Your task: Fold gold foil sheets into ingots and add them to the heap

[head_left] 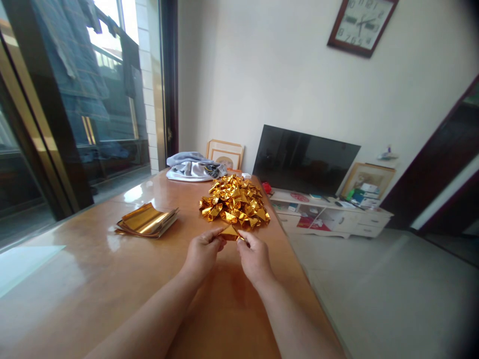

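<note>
Between my two hands is a folded gold foil paper ingot [230,233], pinched at both ends. My left hand [204,251] grips its left tip with thumb and fingers closed. On the other tip, my right hand [255,254] is closed in the same way. Just beyond them, a heap of folded gold paper ingots [237,199] lies on the wooden table [157,279]. To the left rests a stack of flat gold foil sheets [147,221], slightly curled at the edges.
Folded grey-blue cloth [192,167] lies at the table's far end, near a leaning picture frame [225,152]. A glass sheet [26,264] covers part of the left side. The table's right edge drops to the floor, with a low white TV cabinet [329,217] beyond.
</note>
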### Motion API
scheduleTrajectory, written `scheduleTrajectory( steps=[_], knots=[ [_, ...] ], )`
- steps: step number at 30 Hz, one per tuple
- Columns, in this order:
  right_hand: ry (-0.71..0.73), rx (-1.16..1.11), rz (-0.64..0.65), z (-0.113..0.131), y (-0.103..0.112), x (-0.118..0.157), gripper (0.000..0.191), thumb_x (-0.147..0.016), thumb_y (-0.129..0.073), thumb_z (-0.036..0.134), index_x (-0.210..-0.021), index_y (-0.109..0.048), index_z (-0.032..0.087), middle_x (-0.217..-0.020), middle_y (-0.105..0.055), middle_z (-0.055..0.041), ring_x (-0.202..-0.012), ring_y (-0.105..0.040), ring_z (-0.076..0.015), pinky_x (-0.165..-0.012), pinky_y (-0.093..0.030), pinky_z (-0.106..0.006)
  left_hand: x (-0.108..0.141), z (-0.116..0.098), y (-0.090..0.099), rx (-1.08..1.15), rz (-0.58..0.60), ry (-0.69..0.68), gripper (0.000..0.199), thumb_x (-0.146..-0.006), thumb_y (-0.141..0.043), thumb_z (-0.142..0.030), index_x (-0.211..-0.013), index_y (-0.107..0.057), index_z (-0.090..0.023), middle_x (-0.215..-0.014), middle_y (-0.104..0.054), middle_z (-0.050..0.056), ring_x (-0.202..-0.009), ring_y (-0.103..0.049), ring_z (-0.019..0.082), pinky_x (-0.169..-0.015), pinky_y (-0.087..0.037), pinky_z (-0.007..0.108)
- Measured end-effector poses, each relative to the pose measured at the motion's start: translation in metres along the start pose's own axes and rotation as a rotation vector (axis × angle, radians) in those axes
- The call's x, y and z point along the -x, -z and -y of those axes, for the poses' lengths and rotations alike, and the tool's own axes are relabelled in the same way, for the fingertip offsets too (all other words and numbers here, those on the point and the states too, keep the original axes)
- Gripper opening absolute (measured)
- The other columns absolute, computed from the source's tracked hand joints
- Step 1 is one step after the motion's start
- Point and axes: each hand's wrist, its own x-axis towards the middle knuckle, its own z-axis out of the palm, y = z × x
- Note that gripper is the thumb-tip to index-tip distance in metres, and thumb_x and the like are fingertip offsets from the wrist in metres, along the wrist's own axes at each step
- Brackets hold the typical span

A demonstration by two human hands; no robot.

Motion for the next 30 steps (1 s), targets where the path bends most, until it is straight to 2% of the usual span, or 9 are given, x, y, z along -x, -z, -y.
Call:
scheduleTrajectory(
  steps=[4,9,17,21,26,30],
  knots=[
    [-0.011,-0.023,0.005,0.001,-0.0001,0.0003,0.037,-0.088,-0.055,0.031,-0.117,-0.074,0.018,-0.082,-0.074,-0.0046,-0.073,-0.065,-0.02,-0.067,-0.051,-0.028,0.0005,-0.0029,-0.0005,0.058,-0.025,0.036,0.049,-0.075,-0.073,-0.028,-0.121,-0.072,-0.011,-0.097,-0.078,0.01,-0.08,-0.065,0.016,-0.079,-0.053,0.03],
    [-0.047,-0.011,-0.031,0.0035,0.0003,0.0012,0.026,-0.086,-0.057,0.031,-0.101,-0.073,0.017,-0.082,-0.073,-0.0047,-0.072,-0.064,-0.0191,-0.065,-0.049,-0.027,0.0014,-0.005,-0.001,0.086,-0.078,0.055,0.05,-0.072,-0.076,-0.028,-0.119,-0.073,-0.01,-0.093,-0.078,0.01,-0.078,-0.066,0.016,-0.079,-0.054,0.031],
    [0.052,0.093,-0.002,0.0046,0.001,0.0023,0.027,-0.087,-0.052,0.029,-0.095,-0.076,0.019,-0.068,-0.066,-0.0013,-0.065,-0.057,-0.018,-0.059,-0.043,-0.025,0.0019,-0.0064,-0.0008,0.042,-0.051,0.034,0.045,-0.072,-0.073,-0.027,-0.114,-0.076,-0.012,-0.092,-0.079,0.01,-0.076,-0.064,0.016,-0.075,-0.053,0.029],
    [0.079,0.123,0.006,0.0048,0.0012,0.0034,0.027,-0.088,-0.052,0.028,-0.095,-0.077,0.02,-0.071,-0.067,-0.0013,-0.068,-0.058,-0.0183,-0.06,-0.044,-0.025,0.0009,-0.0057,0.0005,0.022,-0.054,0.033,0.042,-0.074,-0.071,-0.028,-0.112,-0.077,-0.011,-0.092,-0.078,0.01,-0.077,-0.064,0.016,-0.076,-0.052,0.03],
    [0.03,0.064,-0.024,0.0045,0.0002,0.0028,0.023,-0.086,-0.055,0.027,-0.097,-0.074,0.02,-0.08,-0.072,-0.0025,-0.073,-0.064,-0.0188,-0.066,-0.047,-0.026,0.0008,-0.0073,0.0004,0.051,-0.064,0.05,0.043,-0.073,-0.072,-0.027,-0.112,-0.076,-0.01,-0.094,-0.078,0.012,-0.08,-0.065,0.017,-0.077,-0.053,0.03],
    [0.012,0.085,-0.055,0.0022,-0.0008,0.0021,0.016,-0.084,-0.058,0.028,-0.089,-0.071,0.019,-0.076,-0.071,-0.0021,-0.069,-0.063,-0.0185,-0.064,-0.046,-0.026,0.0016,-0.0084,-0.0004,0.045,-0.06,0.045,0.04,-0.072,-0.073,-0.027,-0.108,-0.077,-0.01,-0.092,-0.078,0.011,-0.077,-0.064,0.016,-0.073,-0.052,0.028]
  ],
)
